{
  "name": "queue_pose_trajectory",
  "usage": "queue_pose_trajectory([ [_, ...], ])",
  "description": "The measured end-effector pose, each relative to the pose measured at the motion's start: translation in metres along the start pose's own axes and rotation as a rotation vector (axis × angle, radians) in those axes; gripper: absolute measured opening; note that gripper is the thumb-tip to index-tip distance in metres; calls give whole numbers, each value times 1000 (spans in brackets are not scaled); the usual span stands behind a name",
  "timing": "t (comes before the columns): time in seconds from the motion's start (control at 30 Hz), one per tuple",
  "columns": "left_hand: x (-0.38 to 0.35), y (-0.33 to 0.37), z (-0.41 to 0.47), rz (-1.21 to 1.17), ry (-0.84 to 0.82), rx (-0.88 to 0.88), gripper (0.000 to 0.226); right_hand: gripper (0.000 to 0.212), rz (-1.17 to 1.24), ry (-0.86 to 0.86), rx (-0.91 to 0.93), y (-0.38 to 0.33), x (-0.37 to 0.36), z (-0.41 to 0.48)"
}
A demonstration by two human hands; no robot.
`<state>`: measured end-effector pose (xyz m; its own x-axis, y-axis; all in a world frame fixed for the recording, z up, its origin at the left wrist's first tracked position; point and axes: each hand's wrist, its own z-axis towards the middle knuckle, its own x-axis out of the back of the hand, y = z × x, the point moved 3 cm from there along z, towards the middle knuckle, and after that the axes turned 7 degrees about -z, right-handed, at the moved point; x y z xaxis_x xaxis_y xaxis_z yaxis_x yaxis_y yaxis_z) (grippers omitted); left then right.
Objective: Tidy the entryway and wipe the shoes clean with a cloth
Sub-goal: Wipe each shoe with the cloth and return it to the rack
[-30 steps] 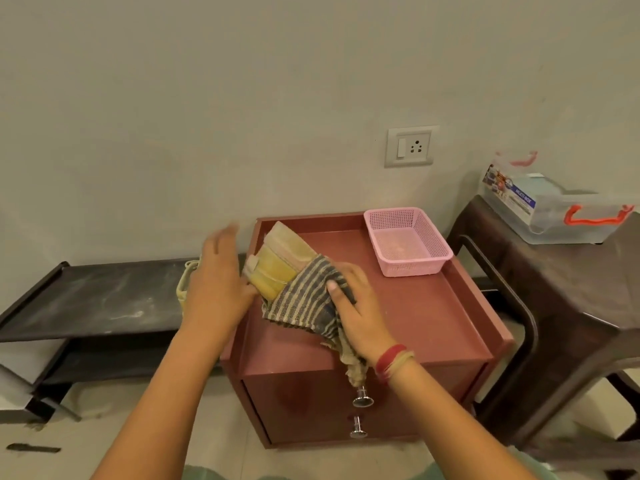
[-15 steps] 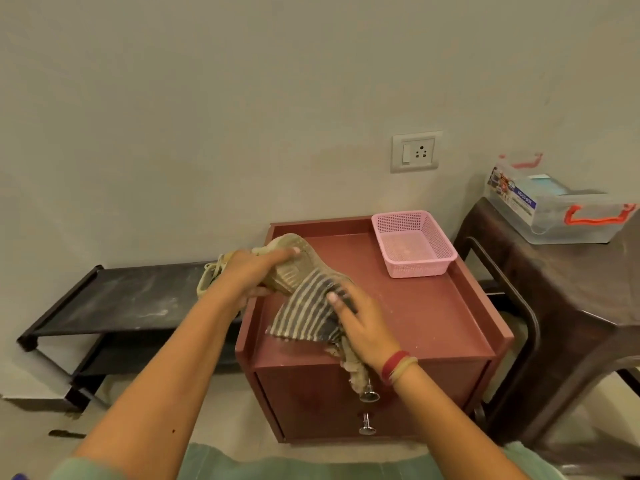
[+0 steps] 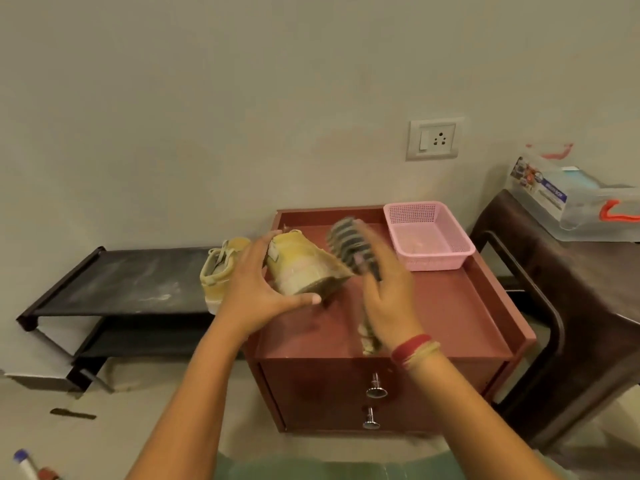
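My left hand (image 3: 258, 292) grips a yellow shoe (image 3: 301, 268) and holds it tilted above the left part of the reddish-brown cabinet top (image 3: 450, 323), its toe pointing right. My right hand (image 3: 388, 289) holds a striped grey cloth (image 3: 349, 245) bunched against the shoe's toe; the hand and cloth are blurred, and a frayed end of the cloth (image 3: 369, 337) hangs below the palm. A second yellow shoe (image 3: 221, 268) with white laces stands on the right end of the black shoe rack (image 3: 131, 282), just left of the cabinet.
A pink plastic basket (image 3: 429, 237) sits at the back right of the cabinet top. A dark brown stool (image 3: 561, 289) on the right carries a clear storage box (image 3: 575, 199) with orange handles. Two drawer knobs (image 3: 375, 391) face me. A marker (image 3: 26, 464) lies on the floor at bottom left.
My left hand has lifted the yellow shoe off the cabinet top and turned it. My right hand has raised the cloth from the surface up against the shoe's toe.
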<state>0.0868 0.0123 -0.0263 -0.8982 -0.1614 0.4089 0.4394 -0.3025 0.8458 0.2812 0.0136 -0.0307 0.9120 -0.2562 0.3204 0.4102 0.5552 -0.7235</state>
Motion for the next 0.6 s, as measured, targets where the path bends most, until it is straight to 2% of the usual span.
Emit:
queue_pose_trajectory([
  [0.1, -1, -11, -11, -119, 147, -20, 95, 57, -201, -301, 249, -20, -33, -16],
  [0.2, 5, -16, -12, -125, 188, -30, 99, 58, -372, -367, 425, -21, -40, -20],
  [0.33, 16, -4, -7, 86, 210, -110, 114, 56, -221, -298, 255, -12, -27, -3],
  [0.4, 16, -1, -5, 97, 223, -108, 118, 55, -160, -241, 205, -14, -26, 1],
  [0.53, 16, -2, -3, 128, 210, -200, 102, 47, -198, -275, 328, -34, -39, -9],
  [0.6, 19, -5, -3, 95, 226, -223, 90, 48, -208, -286, 324, -31, -40, -4],
])
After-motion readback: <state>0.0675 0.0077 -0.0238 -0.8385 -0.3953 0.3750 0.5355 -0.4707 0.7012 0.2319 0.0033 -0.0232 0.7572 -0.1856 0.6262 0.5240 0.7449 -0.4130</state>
